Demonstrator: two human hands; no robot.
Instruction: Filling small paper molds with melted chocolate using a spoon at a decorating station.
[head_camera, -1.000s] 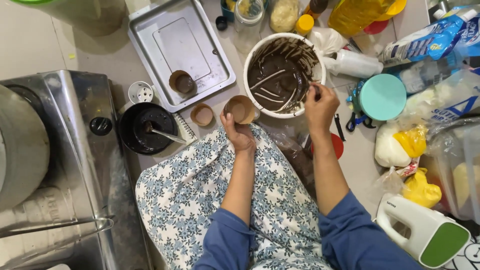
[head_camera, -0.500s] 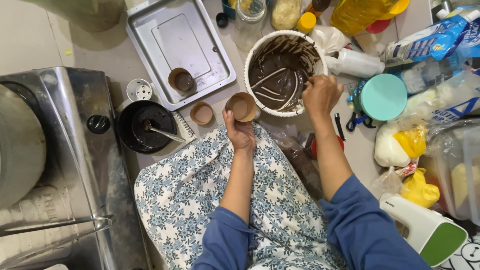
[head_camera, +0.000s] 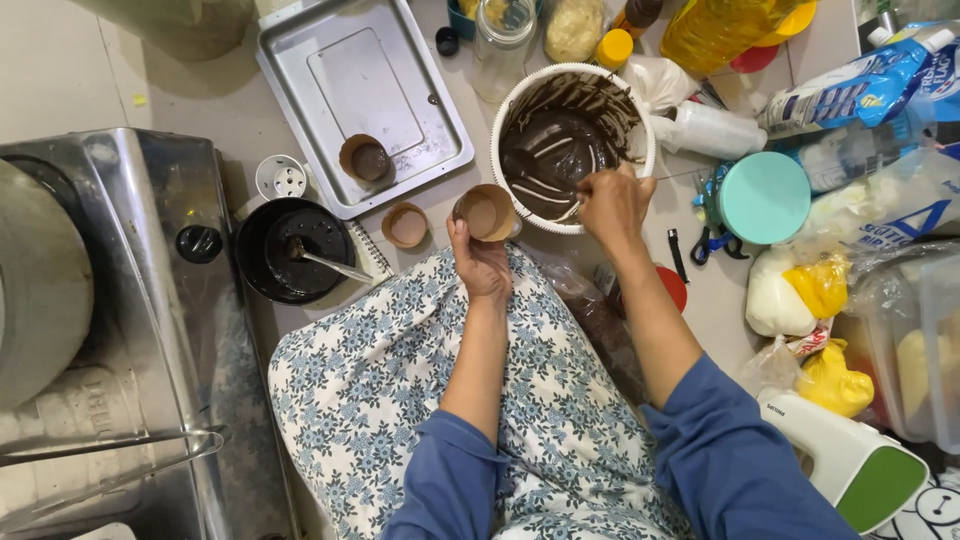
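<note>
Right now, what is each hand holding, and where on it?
The left hand grips a brown paper cup by its side wall. The right hand holds a spoon by its handle, with the tip in the batter bowl.

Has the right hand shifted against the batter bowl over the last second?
Yes. The right hand has slid from the right rim of the white bowl down toward its lower edge, nearer the person.
</note>
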